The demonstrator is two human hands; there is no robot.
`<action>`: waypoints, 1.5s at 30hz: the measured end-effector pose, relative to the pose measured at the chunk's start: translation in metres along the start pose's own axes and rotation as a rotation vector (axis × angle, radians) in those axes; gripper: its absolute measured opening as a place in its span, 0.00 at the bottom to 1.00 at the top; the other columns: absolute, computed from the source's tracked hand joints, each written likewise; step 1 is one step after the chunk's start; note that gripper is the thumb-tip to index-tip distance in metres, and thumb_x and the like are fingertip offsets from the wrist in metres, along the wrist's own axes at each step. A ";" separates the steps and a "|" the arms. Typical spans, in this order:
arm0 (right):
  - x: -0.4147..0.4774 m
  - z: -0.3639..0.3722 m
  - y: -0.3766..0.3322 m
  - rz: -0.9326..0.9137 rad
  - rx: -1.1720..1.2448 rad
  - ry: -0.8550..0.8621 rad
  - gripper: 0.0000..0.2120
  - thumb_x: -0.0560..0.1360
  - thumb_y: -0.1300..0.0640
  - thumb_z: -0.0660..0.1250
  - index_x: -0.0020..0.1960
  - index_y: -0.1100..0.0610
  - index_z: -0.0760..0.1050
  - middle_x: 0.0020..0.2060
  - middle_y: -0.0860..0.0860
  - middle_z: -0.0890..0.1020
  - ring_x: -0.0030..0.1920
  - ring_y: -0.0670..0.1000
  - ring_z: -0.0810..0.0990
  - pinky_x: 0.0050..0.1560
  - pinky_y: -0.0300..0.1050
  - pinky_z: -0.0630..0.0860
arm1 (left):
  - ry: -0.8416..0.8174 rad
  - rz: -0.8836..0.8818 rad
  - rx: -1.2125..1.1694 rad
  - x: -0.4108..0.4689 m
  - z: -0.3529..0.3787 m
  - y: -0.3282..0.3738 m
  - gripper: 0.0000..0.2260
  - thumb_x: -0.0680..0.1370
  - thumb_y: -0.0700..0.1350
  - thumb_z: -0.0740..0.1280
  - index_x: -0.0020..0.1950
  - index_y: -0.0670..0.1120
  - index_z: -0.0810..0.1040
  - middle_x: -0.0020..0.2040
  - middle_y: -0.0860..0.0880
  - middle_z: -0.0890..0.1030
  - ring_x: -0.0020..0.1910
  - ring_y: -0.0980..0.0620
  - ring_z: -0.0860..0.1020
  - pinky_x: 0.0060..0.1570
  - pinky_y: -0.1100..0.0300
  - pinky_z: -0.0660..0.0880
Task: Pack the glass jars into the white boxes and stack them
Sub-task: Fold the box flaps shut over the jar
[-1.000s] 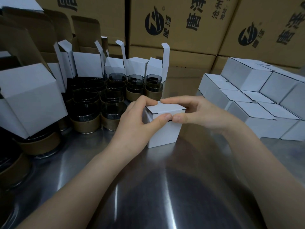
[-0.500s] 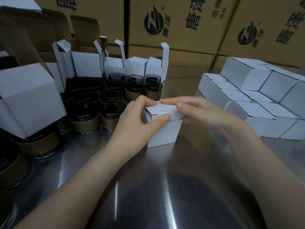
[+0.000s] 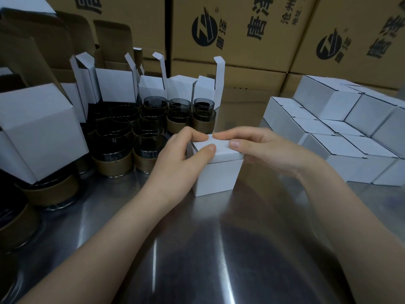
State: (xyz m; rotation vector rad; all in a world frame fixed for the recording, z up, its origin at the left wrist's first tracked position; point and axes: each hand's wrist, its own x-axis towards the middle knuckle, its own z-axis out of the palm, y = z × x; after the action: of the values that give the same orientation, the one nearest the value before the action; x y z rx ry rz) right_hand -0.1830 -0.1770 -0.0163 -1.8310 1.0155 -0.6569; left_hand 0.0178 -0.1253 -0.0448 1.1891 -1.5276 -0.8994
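Cartons (image 3: 241, 29) at twelve o'clock read 唐泽; I see left hand (image 3: 175, 159) and right hand (image 3: 269, 150) pinching the white box (image 3: 219, 176); jars (image 3: 140, 128) at ten o'clock.

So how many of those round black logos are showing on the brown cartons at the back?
2. One round logo is on the middle carton, behind the jars; the other is on the right carton, above the stacked white boxes. More may be hidden.

The white box (image 3: 219, 176) hides its contents; brown cartons (image 3: 245, 55) cut off above.
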 end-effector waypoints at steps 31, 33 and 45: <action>0.002 0.000 -0.002 -0.052 -0.080 0.002 0.13 0.74 0.56 0.71 0.57 0.47 0.79 0.60 0.53 0.81 0.58 0.52 0.79 0.60 0.43 0.76 | -0.054 -0.053 -0.066 0.005 0.003 0.001 0.10 0.77 0.40 0.68 0.55 0.54 0.76 0.63 0.49 0.71 0.61 0.51 0.73 0.60 0.56 0.73; 0.002 0.000 -0.002 -0.055 -0.091 0.006 0.13 0.74 0.57 0.71 0.58 0.47 0.79 0.60 0.53 0.81 0.57 0.51 0.79 0.61 0.44 0.75 | -0.054 -0.054 -0.069 0.005 0.003 0.001 0.10 0.77 0.40 0.68 0.54 0.54 0.76 0.63 0.49 0.71 0.61 0.51 0.74 0.61 0.55 0.73; 0.002 0.000 0.000 -0.051 -0.088 0.007 0.14 0.72 0.52 0.69 0.57 0.43 0.80 0.59 0.49 0.81 0.59 0.50 0.79 0.60 0.42 0.75 | -0.049 -0.073 -0.074 0.004 0.003 0.002 0.10 0.77 0.41 0.68 0.55 0.55 0.76 0.63 0.50 0.70 0.61 0.51 0.74 0.61 0.53 0.74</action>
State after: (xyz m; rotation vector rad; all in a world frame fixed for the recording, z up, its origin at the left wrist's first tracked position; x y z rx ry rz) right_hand -0.1815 -0.1789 -0.0167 -1.9374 1.0198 -0.6590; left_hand 0.0140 -0.1289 -0.0432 1.1831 -1.4853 -1.0316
